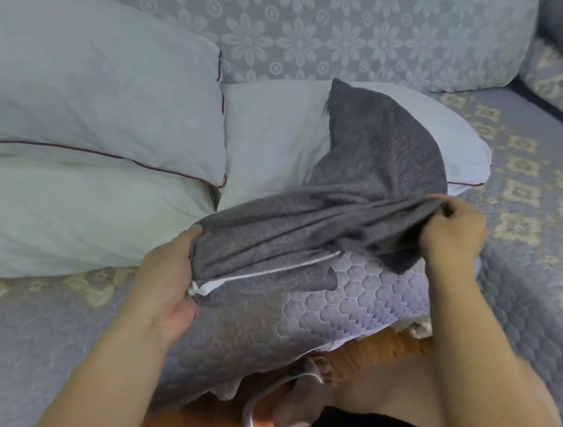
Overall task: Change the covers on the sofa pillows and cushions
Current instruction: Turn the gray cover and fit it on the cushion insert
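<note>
**Grey knit cover stretched between two hands over a sofa seat**

Grey knitted fabric cushion cover (353, 199): limp and creased, held out flat between both hands above the front edge of the seat. Its far corner stands up in a peak against a pillow behind it. A white zipper strip (260, 273) runs along its near edge, with the end of the strip at the left hand.

Left hand (168, 271): fingers curled under the cover's left corner, thumb on top, gripping the fabric beside the zipper end.

Right hand (454, 230): fingers pressed together and bent, pinching the cover's right edge, which bunches into folds at the grip.

Lavender quilted seat pad with a scalloped stitch pattern (315, 316): lies on the sofa seat directly beneath the cover; beige floral motifs are printed across its outer parts.

Large pale grey-green pillow with dark red piping (86, 118): on the seat at the left, leaning on the backrest.

White pillow with red piping (274, 133): just beside the first, partly hidden by the raised grey cover.

Grey sofa backrest with a woven flower pattern (291, 25): spans the top of the view.

Orange wooden floor (373, 356): visible below the seat edge, near the person's legs.
</note>
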